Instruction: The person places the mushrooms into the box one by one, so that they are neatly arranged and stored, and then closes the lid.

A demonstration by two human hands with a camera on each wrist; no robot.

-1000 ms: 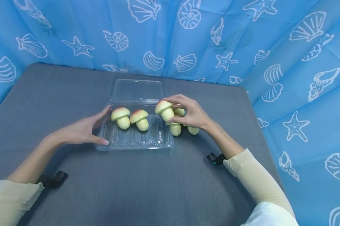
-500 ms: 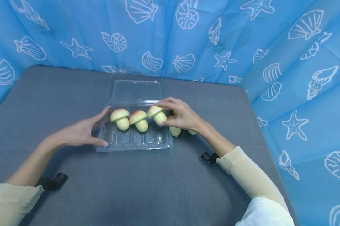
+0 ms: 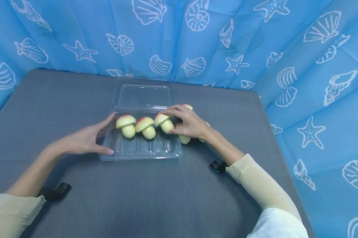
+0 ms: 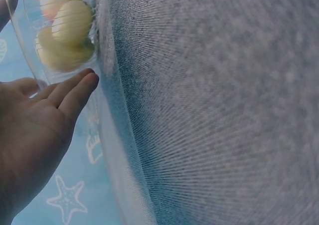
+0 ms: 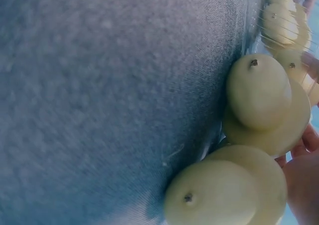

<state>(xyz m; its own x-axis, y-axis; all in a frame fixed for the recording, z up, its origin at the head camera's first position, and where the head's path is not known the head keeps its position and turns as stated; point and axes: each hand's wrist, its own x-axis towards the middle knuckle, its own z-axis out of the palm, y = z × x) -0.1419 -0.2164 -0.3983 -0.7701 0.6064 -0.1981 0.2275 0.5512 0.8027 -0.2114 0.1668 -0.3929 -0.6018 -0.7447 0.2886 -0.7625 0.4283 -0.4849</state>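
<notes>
A clear plastic box (image 3: 141, 157) lies with its lid laid back. Two pale yellow mushrooms with reddish caps, the left one (image 3: 126, 126) and the middle one (image 3: 146, 127), lie side by side inside. My right hand (image 3: 191, 124) pinches a third mushroom (image 3: 166, 125) between thumb and fingers, at the box's right end in line with them. Straight, spread fingers of my left hand (image 3: 85, 138) rest at the box's left side; the left wrist view shows this hand (image 4: 37, 130) with its fingertips right at the clear wall.
More mushrooms lie just right of the box, partly hidden by my right hand; the right wrist view shows a near mushroom (image 5: 214, 195) and another mushroom (image 5: 259, 93) by the box wall. The lid (image 3: 144, 94) extends toward the blue shell-print curtain (image 3: 179, 39).
My right hand has carried the third mushroom left and slightly down, from above the box's right edge to beside the middle mushroom. The left hand has stayed at the box.
</notes>
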